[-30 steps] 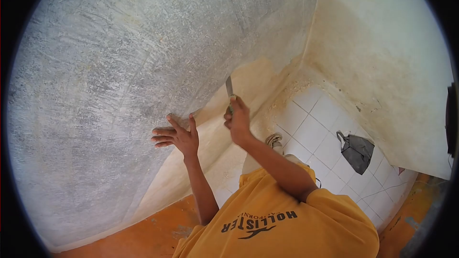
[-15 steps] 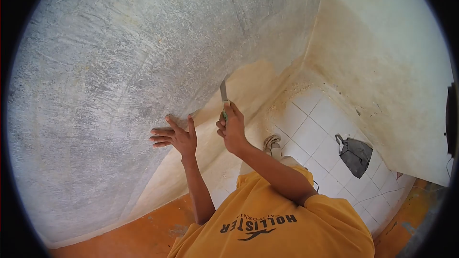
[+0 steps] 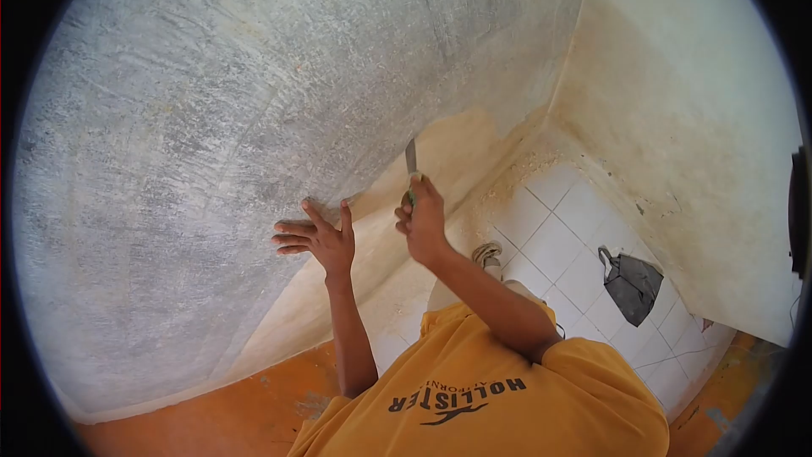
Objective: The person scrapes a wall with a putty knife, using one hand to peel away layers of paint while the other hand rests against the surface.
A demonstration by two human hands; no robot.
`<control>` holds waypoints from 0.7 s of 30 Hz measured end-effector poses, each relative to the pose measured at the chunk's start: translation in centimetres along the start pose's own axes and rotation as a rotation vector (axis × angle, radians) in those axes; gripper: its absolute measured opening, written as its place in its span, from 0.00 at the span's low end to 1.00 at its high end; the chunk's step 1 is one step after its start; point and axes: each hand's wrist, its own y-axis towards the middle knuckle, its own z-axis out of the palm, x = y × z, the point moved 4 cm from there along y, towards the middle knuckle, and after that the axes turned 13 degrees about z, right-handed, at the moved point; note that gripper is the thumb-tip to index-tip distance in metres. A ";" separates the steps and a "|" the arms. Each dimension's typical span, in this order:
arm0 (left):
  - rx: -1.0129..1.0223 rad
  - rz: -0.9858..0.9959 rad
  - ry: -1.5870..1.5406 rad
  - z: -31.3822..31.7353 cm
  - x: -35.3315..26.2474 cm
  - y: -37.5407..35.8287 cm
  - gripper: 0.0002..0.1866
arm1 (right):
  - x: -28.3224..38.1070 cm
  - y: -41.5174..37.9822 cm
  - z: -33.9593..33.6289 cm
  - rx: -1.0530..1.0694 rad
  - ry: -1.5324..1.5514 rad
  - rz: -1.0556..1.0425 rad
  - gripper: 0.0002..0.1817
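Observation:
My right hand is wrapped around the green handle of a scraper. Its narrow grey blade points up at the wall, with the tip at the border between the rough grey surface and a smoother beige patch. Whether the edge presses on the wall is hard to tell. To the left, my left hand rests on the grey surface with its fingers spread, holding nothing.
A second, stained pale wall meets this one at a corner on the right. Crumbs lie along the base of the corner. On the white tiled floor sits a dark grey bag. Orange flooring shows at the lower left.
The view has shifted slightly. My right hand and the scraper have moved a little to the right, along the edge of the beige patch. My left hand stays spread on the wall.

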 end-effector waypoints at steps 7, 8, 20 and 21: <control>-0.020 0.002 0.020 0.3 0.0 -0.1 0.56 | 2.7 0.9 -1.2 0.082 0.133 0.095 0.08; -0.010 -0.013 0.015 0.1 -0.1 -0.4 0.56 | 2.1 0.5 -0.8 0.041 0.110 0.050 0.09; -0.003 -0.039 0.013 0.4 -0.2 0.0 0.57 | 2.4 -1.3 0.1 0.117 0.112 0.134 0.12; -0.001 -0.037 0.017 0.3 -0.2 0.0 0.57 | 2.5 -1.2 0.1 0.141 0.130 0.141 0.10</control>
